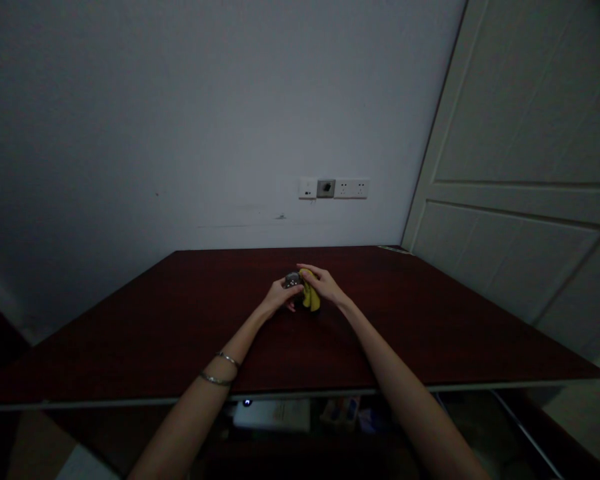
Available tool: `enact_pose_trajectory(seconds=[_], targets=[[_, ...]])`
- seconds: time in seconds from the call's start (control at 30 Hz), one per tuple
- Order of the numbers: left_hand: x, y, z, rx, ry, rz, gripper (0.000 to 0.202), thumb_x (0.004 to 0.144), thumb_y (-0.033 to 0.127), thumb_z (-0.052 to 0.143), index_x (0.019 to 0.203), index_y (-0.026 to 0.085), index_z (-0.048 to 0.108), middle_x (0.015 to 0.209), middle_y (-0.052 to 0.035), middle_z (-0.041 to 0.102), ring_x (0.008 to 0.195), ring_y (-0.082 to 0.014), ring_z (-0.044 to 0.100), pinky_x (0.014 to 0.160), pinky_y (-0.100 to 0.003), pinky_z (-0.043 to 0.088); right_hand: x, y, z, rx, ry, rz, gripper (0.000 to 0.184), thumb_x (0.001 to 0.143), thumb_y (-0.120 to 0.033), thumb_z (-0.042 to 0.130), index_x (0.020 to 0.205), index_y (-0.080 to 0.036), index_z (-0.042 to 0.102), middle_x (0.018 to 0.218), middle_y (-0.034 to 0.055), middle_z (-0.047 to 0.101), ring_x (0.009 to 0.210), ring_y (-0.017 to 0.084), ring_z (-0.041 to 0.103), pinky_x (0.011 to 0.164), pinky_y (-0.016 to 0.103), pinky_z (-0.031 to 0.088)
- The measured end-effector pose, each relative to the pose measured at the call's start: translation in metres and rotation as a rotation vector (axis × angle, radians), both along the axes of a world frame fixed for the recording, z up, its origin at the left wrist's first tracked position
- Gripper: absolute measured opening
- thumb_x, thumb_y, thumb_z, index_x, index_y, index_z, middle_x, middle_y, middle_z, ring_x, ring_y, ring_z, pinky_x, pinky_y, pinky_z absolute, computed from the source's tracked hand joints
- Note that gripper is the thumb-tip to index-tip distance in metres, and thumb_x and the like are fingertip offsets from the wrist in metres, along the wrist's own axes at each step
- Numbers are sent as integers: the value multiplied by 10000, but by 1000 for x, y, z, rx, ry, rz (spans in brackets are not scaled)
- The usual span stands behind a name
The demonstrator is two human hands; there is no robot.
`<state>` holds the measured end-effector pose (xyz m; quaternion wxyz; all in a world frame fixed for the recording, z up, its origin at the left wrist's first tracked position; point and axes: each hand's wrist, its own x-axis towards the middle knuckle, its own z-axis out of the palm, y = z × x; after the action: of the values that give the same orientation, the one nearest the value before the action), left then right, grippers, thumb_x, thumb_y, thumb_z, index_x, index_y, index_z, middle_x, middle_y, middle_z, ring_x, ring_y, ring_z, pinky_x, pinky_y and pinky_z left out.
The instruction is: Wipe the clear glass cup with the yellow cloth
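Observation:
Both my arms reach out over a dark red-brown table (180, 333). My left hand (280, 295) is closed around a small shiny grey object (293, 279) that I cannot make out clearly. My right hand (325, 285) pinches a yellow cloth (311, 299) pressed against that object. The two hands meet near the middle of the table, toward its far half. Two thin metal bangles (220, 369) circle my left wrist.
A white wall stands behind the table with a strip of sockets (334, 189). A white panelled door (525, 167) is at the right. Under the table's near edge lie a white box (275, 415) and some small items. The room is dim.

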<state>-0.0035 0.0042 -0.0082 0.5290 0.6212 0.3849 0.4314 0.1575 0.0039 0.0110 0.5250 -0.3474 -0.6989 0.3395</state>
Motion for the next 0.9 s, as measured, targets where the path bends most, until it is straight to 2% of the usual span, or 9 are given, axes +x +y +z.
enact_pose_trajectory(seconds=[0.1,0.2,0.27,0.37,0.43,0.53,0.7,0.8,0.9], targets=[[-2,3,-2,-43,-66,-5,556,589,547,647,888,96,522,504,18,530,361,-97,499,379,-265,488,-1,-5,0,-85,27,136,561,708,-460,561,1191,-179,504,1046,66,624,885,169,593,761,282,476],[-4,6,-5,-69,-108,-41,565,621,598,586,866,93,521,521,2,543,365,-98,500,378,-275,493,-1,-10,1,-59,-50,210,735,585,-374,707,1248,-216,433,1146,65,563,979,182,556,835,297,449],[-5,8,-7,-79,-103,-56,564,630,614,564,850,96,520,509,6,534,366,-102,501,378,-280,494,-3,-11,0,7,-111,167,792,524,-322,754,1243,-230,436,1198,68,517,1042,189,517,898,310,409],[-5,9,-8,-100,-91,-66,574,628,634,546,849,105,514,492,18,516,359,-102,497,381,-285,493,-6,-10,-4,80,-137,46,749,511,-316,759,1201,-222,485,1187,73,511,1063,196,496,939,329,372],[-5,9,-8,-107,-102,-90,590,641,652,514,868,107,512,501,21,510,360,-96,492,393,-291,496,-8,-7,-5,75,-128,2,721,504,-323,761,1173,-214,515,1145,70,541,1033,197,514,925,333,384],[-8,9,-7,-76,-94,-141,596,674,636,489,945,106,502,533,22,515,374,-84,488,423,-293,505,-7,-3,-6,-32,-51,8,715,512,-336,754,1173,-206,515,1039,55,606,927,186,569,846,331,444],[-8,8,-6,62,50,-191,698,607,462,676,1172,149,411,637,24,551,442,-75,510,434,-226,479,-5,-2,-1,-263,237,-8,621,543,-341,738,1109,-164,554,953,65,654,773,166,618,700,289,497],[-5,12,-9,169,16,-93,818,558,354,741,1248,154,348,837,-45,598,587,-93,560,547,-235,497,-5,-3,0,-317,318,21,510,561,-356,729,1013,-152,609,917,69,667,716,151,624,646,256,497],[-4,17,-13,222,-11,64,950,510,305,775,1307,161,276,1042,-112,560,741,-138,588,688,-301,502,-6,-4,0,-350,305,11,450,565,-377,723,941,-145,640,859,65,678,656,138,619,589,236,488]])
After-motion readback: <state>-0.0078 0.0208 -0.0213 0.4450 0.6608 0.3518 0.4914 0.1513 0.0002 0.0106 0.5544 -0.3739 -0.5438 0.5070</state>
